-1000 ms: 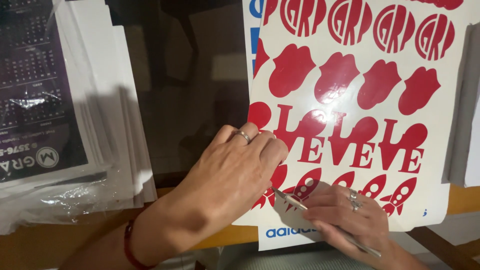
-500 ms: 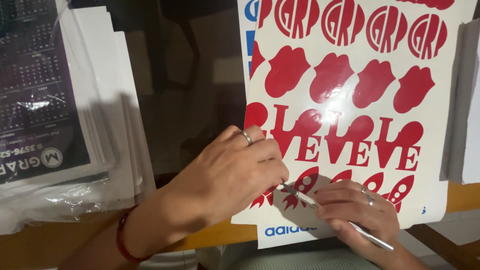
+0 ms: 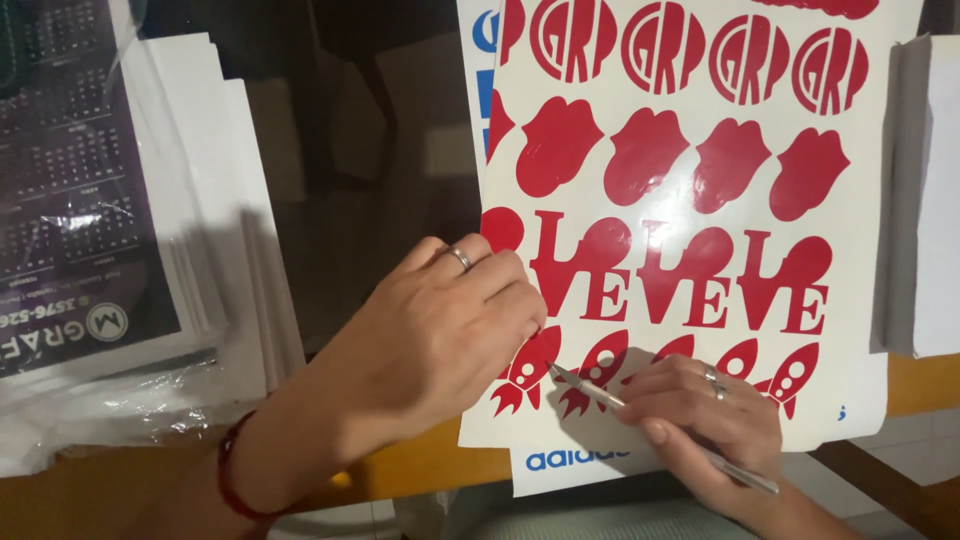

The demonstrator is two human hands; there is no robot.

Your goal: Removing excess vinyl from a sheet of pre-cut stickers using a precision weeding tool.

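Observation:
A white backing sheet (image 3: 860, 250) covered with rows of red vinyl cut-outs lies on a dark glass tabletop. Round letter emblems run along its top, tongue shapes below them, then lettering, then small rockets (image 3: 525, 372) at the bottom. My left hand (image 3: 440, 330), with a ring and a red wrist cord, rests curled on the sheet's lower left, fingertips beside the leftmost rocket. My right hand (image 3: 705, 415), also ringed, grips a thin silver pick tool (image 3: 590, 388) like a pen. Its tip points between the first two rockets.
A second white sheet with blue print (image 3: 575, 462) sticks out beneath the red one. A stack of printed dark calendars in clear plastic (image 3: 90, 260) sits at left. White paper stacks (image 3: 925, 210) stand at the right edge. The table's yellow wooden edge (image 3: 430, 470) runs along the front.
My left hand has slid left and uncovered the leftmost rocket. The tool tip moved up to the gap between the first two rockets. The view has shifted slightly.

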